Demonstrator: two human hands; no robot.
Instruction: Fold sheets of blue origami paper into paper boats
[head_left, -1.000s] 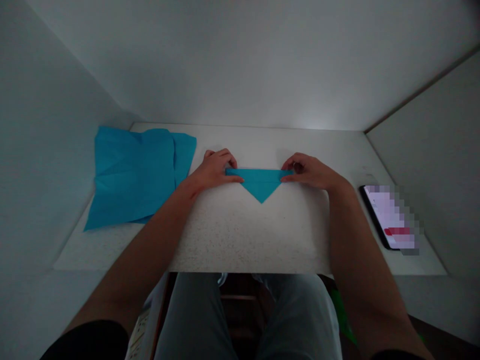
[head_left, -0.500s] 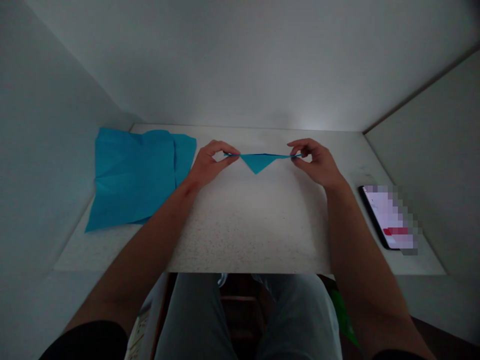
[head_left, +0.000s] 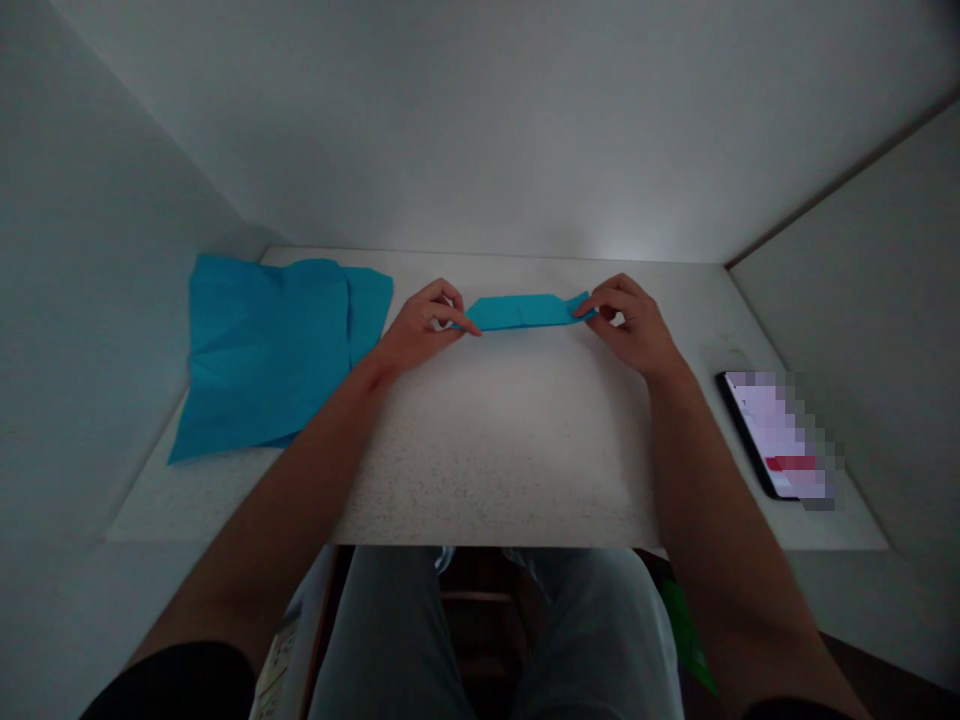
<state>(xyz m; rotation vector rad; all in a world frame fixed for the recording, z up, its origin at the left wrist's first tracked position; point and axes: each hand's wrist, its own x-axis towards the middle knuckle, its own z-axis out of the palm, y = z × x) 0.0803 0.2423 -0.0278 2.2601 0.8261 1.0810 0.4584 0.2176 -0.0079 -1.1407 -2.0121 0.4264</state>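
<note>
A narrow strip of folded blue paper stretches between my two hands near the back of the white table. My left hand pinches its left end, with the index finger lying along the lower edge. On the other side, my right hand grips the right end between thumb and fingers, and the paper there is bent up a little. The strip's upper edge slants at both ends. My fingertips partly hide both ends.
Large blue sheets lie overlapping at the left of the table. On the right rests a phone with a lit, partly blurred screen. Walls close in the table at the back and sides.
The folded paper has turned over in my hands: the triangular point that hung down is out of sight, and a flat band now faces me. Both hands stay in nearly the same place.
</note>
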